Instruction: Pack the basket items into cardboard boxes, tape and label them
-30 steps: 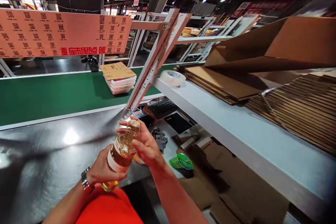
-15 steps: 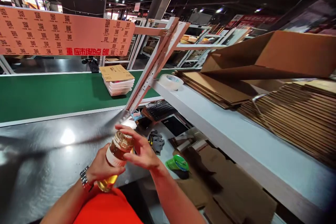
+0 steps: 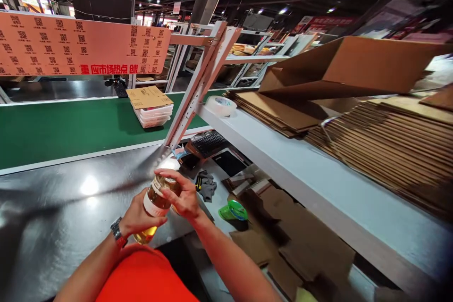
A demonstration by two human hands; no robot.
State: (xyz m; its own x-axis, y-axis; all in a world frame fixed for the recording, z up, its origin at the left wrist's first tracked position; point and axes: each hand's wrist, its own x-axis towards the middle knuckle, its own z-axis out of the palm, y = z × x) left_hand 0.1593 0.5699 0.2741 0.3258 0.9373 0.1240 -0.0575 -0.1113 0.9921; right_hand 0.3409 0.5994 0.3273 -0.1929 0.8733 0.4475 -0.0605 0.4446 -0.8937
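A glass bottle of golden liquid with a pale label is tilted in front of my red shirt, above the metal tabletop. My left hand, with a watch on its wrist, is wrapped round the bottle's body. At the upper end my right hand grips the bottle's top with thumb and fingers. That grip partly hides the top, so I cannot make out a cap.
The metal table borders a green conveyor belt bearing stacked white trays. At right, a white shelf holds a tape roll and flattened cardboard. Below lie a keyboard, grey gloves and a green cup.
My view has shifted slightly to the right. My right fingers have closed in more around the bottle's top, while my left hand keeps its hold on the body.
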